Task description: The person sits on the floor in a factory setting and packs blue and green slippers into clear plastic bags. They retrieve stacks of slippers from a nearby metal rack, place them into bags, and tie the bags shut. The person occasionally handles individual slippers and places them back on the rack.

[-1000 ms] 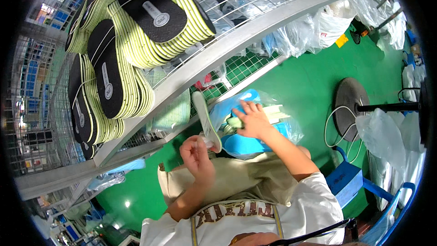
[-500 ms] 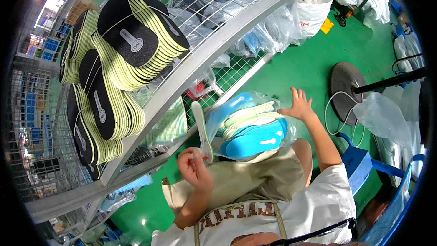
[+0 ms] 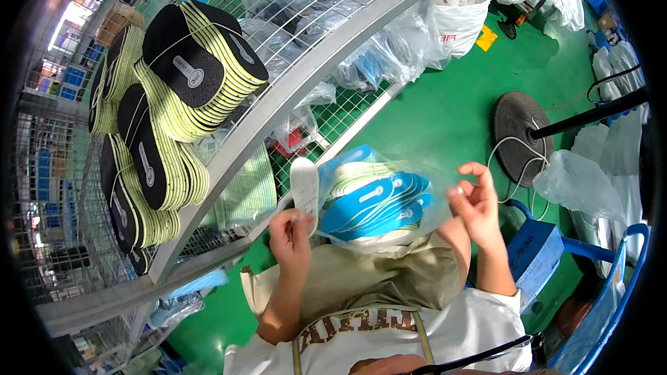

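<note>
My left hand (image 3: 290, 231) is closed on the lower end of a single pale insole (image 3: 304, 184), which stands up with its flat white face showing. Beside it, over my lap, lies a clear plastic bag (image 3: 436, 198) holding a stack of blue and pale green-edged insoles (image 3: 368, 198). At the right side of the bag is my right hand (image 3: 478, 201), its fingers curled and the thumb at the stretched film. The exact grip there is partly lost in the see-through plastic.
To the left, a wire-mesh rack (image 3: 292, 87) carries tied bundles of black insoles (image 3: 184, 62) with yellow-green edges. Bagged goods (image 3: 375, 55) fill its far part. A round stand base (image 3: 517, 132) with a white cable and a blue stool (image 3: 535, 253) are at the right.
My right hand has gone from spread fingers to curled ones and come nearer to me. The bag's film now stretches toward it, and the blue insoles have shifted and fanned. The pale insole has turned its face into view.
</note>
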The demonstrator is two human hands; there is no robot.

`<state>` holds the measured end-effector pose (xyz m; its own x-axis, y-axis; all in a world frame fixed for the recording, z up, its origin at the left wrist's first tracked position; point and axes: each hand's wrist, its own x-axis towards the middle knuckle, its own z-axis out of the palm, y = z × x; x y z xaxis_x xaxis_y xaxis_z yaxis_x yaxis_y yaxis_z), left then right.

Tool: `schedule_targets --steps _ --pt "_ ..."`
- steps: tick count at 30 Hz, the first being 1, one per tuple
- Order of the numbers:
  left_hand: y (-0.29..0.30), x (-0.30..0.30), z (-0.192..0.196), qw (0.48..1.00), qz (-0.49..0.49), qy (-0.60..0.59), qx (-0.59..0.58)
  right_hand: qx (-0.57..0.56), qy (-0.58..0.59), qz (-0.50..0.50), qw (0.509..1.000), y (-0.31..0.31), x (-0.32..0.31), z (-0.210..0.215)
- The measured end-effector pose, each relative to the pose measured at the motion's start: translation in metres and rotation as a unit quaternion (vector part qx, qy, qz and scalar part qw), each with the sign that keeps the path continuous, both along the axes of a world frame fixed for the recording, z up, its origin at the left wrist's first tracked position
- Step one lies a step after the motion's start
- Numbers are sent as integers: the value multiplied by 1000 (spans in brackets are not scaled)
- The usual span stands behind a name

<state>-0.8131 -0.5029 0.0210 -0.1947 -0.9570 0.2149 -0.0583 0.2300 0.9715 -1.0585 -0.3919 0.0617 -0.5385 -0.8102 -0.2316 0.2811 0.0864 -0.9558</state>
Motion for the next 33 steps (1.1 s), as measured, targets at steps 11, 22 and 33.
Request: schedule_targets --steps 11,22,33 --pt "13 -45 -30 977 -128 -54 161 -40 390 201 898 -34 91 -77" --pt "33 -24 -17 982 -142 -119 26 30 585 241 774 -52 101 -157" --pt "-5 -48 -19 930 -333 -50 -146 -84 278 203 935 -63 82 -125"
